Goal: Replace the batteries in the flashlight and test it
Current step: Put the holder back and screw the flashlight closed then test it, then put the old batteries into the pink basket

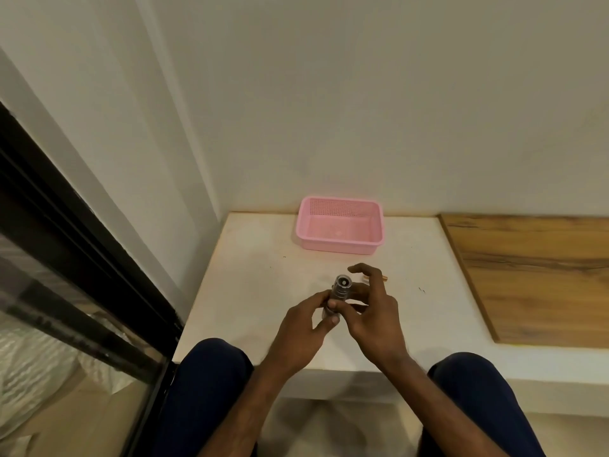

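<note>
You are holding the flashlight [340, 292] up over the white tabletop [260, 258], near its front edge and between your two hands. It is showing as a short silver metal cylinder, ridged near the upper end, tilting away from you. Its round upper end is facing the camera, with a dark circle at the centre; the blur is hiding whether that end is the lens or an opened end. Your left grip [301, 329] is grasping the lower barrel, with the thumb lying along the near side and the fingertips curling round from beneath. Your right grip [374, 319] is sitting just beside it, its thumb reaching toward the barrel, its middle fingers curving behind the flashlight's head and its index finger arching above. I cannot tell whether this one is truly clasping the flashlight or only touching it. A slim orange-brown thing [384, 277] is lying on the tabletop just beyond your right fingers, mostly hidden. A pink basket [339, 247] is standing at the back against the wall.
</note>
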